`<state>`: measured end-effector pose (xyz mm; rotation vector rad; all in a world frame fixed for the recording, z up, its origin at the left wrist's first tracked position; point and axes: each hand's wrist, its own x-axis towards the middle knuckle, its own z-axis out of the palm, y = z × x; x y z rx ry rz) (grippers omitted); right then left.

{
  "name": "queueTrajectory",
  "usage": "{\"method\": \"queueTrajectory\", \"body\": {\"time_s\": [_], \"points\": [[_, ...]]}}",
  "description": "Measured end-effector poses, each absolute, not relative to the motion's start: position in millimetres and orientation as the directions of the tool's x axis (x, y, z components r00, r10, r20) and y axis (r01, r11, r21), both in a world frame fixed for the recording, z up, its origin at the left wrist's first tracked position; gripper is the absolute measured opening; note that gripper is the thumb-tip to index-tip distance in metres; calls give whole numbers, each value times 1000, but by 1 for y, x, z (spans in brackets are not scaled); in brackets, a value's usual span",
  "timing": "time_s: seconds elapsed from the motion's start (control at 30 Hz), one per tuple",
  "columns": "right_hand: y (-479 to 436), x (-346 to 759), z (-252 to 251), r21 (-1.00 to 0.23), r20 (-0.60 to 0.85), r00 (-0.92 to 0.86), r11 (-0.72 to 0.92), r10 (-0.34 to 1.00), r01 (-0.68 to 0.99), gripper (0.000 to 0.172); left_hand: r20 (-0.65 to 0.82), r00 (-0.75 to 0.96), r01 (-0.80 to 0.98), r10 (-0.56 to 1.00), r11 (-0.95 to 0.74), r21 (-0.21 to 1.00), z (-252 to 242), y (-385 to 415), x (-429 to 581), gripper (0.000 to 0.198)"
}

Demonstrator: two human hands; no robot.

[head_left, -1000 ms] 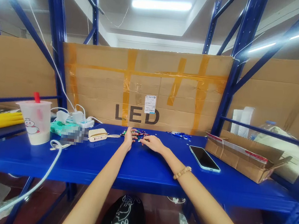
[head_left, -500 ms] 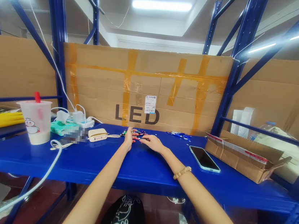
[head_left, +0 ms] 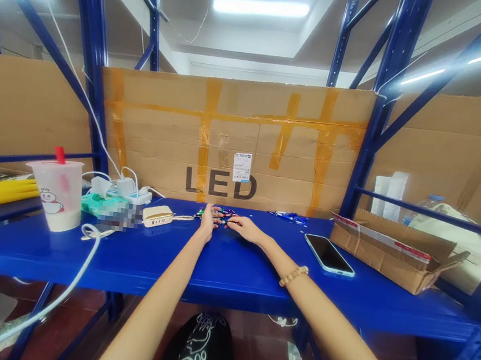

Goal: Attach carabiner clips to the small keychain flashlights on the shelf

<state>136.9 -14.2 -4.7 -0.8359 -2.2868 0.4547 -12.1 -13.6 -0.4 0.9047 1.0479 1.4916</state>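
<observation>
Okay, so from our spot both our hands are up around 12 o'clock on the blue table (head_left: 229, 275), at a heap of small colourful pieces (head_left: 229, 213). Our fingers cover a chunk of that heap, and the pieces are too tiny to identify. Our left hand (head_left: 208, 221) has its fingers half curled among them, but we can't tell whether it's holding one. Our right hand (head_left: 245, 229) reaches in from the 4 o'clock side, grip narrow, fingertips bunched; something small and dark is by the tips, though we can't say if it's pinched. More blue pieces (head_left: 289, 216) lie at 1 o'clock, just as hard to read. The phone (head_left: 329, 255) sits at 2. At 10, a pixelated patch hides whatever's beside the green packet (head_left: 99, 206). Our forearms run off the bottom edge, cut short.
</observation>
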Motion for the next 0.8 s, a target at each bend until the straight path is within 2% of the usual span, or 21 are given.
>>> {"method": "queueTrajectory", "body": {"time_s": [0.2,0.4,0.8], "points": [[-14,137,-6,-515,435,-568,711,698,479,31,3,-164,-312,986,-55,948,2,-16,-11,33],[-14,138,-7,-454,422,-540,685,728,570,36,-5,-178,-309,984,-51,950,6,-21,-10,32],[-10,138,-10,-468,393,-587,703,708,535,33,-2,-170,-319,985,-53,946,6,-22,-9,31]]}}
